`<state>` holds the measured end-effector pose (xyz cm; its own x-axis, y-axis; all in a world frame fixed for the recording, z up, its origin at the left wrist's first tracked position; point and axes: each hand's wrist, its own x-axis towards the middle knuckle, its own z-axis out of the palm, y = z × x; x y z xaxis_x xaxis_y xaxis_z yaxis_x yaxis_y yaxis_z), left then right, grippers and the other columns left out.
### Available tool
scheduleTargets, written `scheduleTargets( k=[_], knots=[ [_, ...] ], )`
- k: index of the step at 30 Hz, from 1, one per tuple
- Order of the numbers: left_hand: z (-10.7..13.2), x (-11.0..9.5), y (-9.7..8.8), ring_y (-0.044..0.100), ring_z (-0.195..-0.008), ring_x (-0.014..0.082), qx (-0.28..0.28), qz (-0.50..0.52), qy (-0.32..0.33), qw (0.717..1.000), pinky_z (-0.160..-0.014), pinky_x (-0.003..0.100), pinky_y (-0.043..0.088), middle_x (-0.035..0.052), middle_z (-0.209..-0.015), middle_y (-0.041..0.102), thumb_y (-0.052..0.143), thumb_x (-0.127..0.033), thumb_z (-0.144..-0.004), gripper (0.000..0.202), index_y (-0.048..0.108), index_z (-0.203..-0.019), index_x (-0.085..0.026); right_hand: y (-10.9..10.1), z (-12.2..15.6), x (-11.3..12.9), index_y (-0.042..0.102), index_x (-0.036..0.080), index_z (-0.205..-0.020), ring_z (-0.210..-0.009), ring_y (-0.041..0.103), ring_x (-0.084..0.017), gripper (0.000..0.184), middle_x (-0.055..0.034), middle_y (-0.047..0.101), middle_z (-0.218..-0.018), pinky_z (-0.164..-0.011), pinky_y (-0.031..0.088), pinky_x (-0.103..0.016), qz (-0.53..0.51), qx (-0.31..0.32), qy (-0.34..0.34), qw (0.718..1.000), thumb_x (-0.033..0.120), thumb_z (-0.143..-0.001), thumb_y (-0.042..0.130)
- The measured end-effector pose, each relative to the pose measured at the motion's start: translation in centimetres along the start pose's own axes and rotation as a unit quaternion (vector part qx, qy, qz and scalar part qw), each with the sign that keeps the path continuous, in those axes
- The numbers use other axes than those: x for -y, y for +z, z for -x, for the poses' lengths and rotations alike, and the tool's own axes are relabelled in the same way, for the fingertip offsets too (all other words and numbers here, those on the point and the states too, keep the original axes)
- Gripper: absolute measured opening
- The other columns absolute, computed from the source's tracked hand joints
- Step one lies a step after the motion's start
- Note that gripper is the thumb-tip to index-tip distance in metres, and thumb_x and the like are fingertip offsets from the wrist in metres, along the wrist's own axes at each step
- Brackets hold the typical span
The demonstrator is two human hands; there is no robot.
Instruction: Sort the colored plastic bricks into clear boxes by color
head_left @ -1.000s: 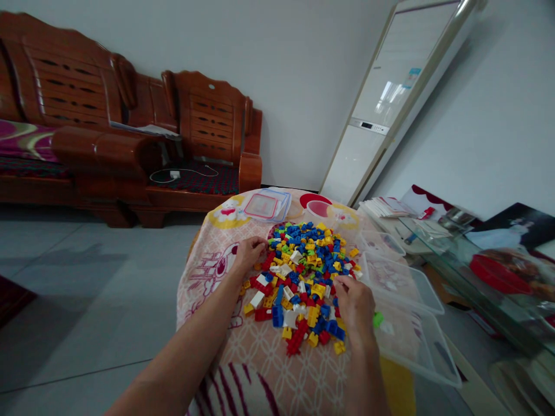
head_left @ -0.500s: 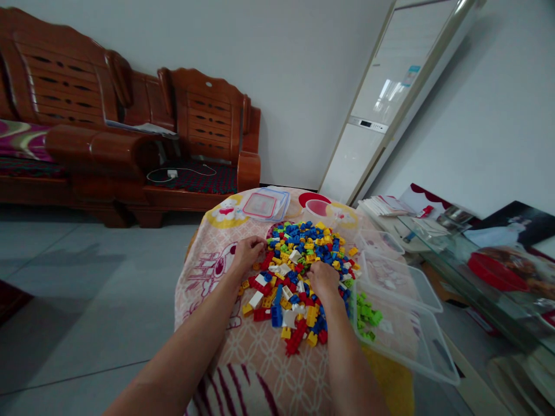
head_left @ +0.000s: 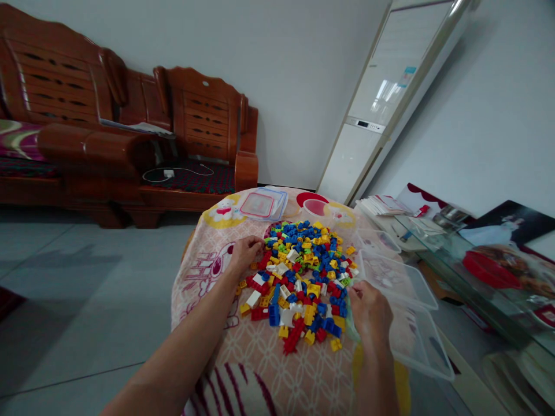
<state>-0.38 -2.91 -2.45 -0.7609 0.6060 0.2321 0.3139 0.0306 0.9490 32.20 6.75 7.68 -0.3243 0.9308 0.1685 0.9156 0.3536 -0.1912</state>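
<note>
A heap of building bricks in blue, yellow, red, white and green lies on the cloth-covered table. At its left edge my left hand rests with fingers curled together; whether a brick is between them is hidden. My right hand is closed, fingertips pinched, at the left side of the nearest clear plastic box. What it holds, if anything, I cannot make out. The hand and forearm block the left part of that box. Behind it stands another clear box.
Box lids and a red-rimmed round lid lie at the table's far edge. A smaller clear box stands behind the others. To the right is a glass-topped table with a red bowl. A wooden sofa stands beyond.
My right hand has moved right, from the middle of the brick heap to the nearest clear box, where it now hides the green bricks seen before. My left hand stays at the heap's left edge.
</note>
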Motion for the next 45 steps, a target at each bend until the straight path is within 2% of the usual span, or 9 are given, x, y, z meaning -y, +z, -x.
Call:
scheduleTargets(
  k=[4,7,11,17,21,25,29,36,45],
  knots=[
    [0.0,0.0,0.0,0.058,-0.061,0.0150,-0.003,0.006,-0.003,1.000,-0.056,0.024,0.044,0.0030,-0.068,0.068,0.055,-0.031,-0.067,0.023,0.070,-0.076,-0.016,-0.2,-0.2,-2.5,0.068,0.024,-0.085,-0.073,0.061,-0.019,0.023,-0.0055,0.071,-0.082,-0.055,0.026,-0.025,0.013,0.021,0.060,0.998,0.037,-0.088,0.049],
    [0.1,-0.1,0.0,0.058,-0.060,0.0148,-0.004,0.002,-0.001,1.000,-0.056,0.024,0.044,0.0029,-0.067,0.067,0.054,-0.030,-0.067,0.022,0.070,-0.075,-0.016,0.2,-0.1,-2.5,0.070,0.024,-0.090,-0.071,0.061,-0.019,0.022,-0.0062,0.071,-0.082,-0.055,0.026,-0.026,0.007,-0.004,0.068,0.998,0.034,-0.088,0.050],
    [0.3,-0.7,0.0,0.057,-0.059,0.0145,-0.003,0.011,0.003,1.000,-0.056,0.024,0.044,0.0025,-0.066,0.067,0.054,-0.030,-0.067,0.022,0.069,-0.075,-0.016,1.7,0.4,0.5,0.072,0.022,-0.091,-0.072,0.062,-0.016,0.023,-0.0063,0.072,-0.083,-0.060,0.032,-0.024,-0.057,-0.050,-0.030,0.997,0.030,-0.089,0.050],
    [0.7,-1.6,-0.2,0.056,-0.057,0.0139,-0.008,-0.002,-0.006,1.000,-0.055,0.024,0.043,0.0020,-0.066,0.066,0.053,-0.029,-0.068,0.022,0.069,-0.076,-0.016,5.1,-1.0,7.0,0.069,0.020,-0.106,-0.093,0.064,-0.017,0.025,-0.0065,0.071,-0.102,-0.079,0.040,-0.022,-0.091,-0.004,-0.202,0.975,0.019,-0.088,0.051],
    [0.8,-1.9,-0.3,0.055,-0.056,0.0136,-0.012,-0.013,0.001,1.000,-0.054,0.024,0.042,0.0015,-0.064,0.066,0.053,-0.028,-0.069,0.020,0.068,-0.074,-0.016,6.6,-2.7,9.7,0.061,0.018,-0.122,-0.095,0.064,-0.019,0.036,-0.0095,0.070,-0.103,-0.080,0.042,-0.025,-0.039,0.034,-0.229,0.972,0.014,-0.087,0.050],
    [0.7,-1.5,-0.1,0.056,-0.058,0.0140,-0.008,-0.001,0.001,1.000,-0.056,0.024,0.044,0.0016,-0.065,0.066,0.053,-0.028,-0.069,0.019,0.068,-0.074,-0.016,7.3,-3.4,10.6,0.059,0.017,-0.120,-0.089,0.066,-0.020,0.033,-0.0106,0.071,-0.096,-0.073,0.043,-0.026,0.012,0.050,-0.220,0.974,0.015,-0.088,0.049],
    [0.4,-0.8,0.0,0.059,-0.061,0.0150,0.000,0.012,-0.006,1.000,-0.058,0.024,0.046,0.0023,-0.065,0.067,0.054,-0.030,-0.070,0.020,0.068,-0.075,-0.016,7.4,-3.2,10.1,0.064,0.020,-0.108,-0.086,0.066,-0.019,0.023,-0.0082,0.071,-0.092,-0.072,0.042,-0.025,-0.001,0.033,-0.223,0.974,0.019,-0.087,0.052],
    [0.3,-0.3,-0.1,0.059,-0.059,0.0150,0.001,0.012,-0.002,1.000,-0.057,0.025,0.047,0.0027,-0.066,0.068,0.054,-0.030,-0.071,0.020,0.068,-0.076,-0.017,6.3,-2.5,7.9,0.070,0.022,-0.085,-0.081,0.066,-0.017,0.011,-0.0036,0.072,-0.082,-0.071,0.041,-0.022,-0.097,0.074,-0.269,0.955,0.021,-0.082,0.060],
    [0.3,-0.5,-0.1,0.058,-0.059,0.0148,-0.001,0.015,-0.009,1.000,-0.057,0.024,0.046,0.0024,-0.065,0.067,0.054,-0.031,-0.069,0.021,0.068,-0.076,-0.017,3.2,-1.0,1.7,0.071,0.018,-0.098,-0.084,0.066,-0.019,0.032,-0.0073,0.073,-0.095,-0.079,0.045,-0.026,-0.246,-0.070,-0.128,0.958,0.023,-0.078,0.046]
  ],
)
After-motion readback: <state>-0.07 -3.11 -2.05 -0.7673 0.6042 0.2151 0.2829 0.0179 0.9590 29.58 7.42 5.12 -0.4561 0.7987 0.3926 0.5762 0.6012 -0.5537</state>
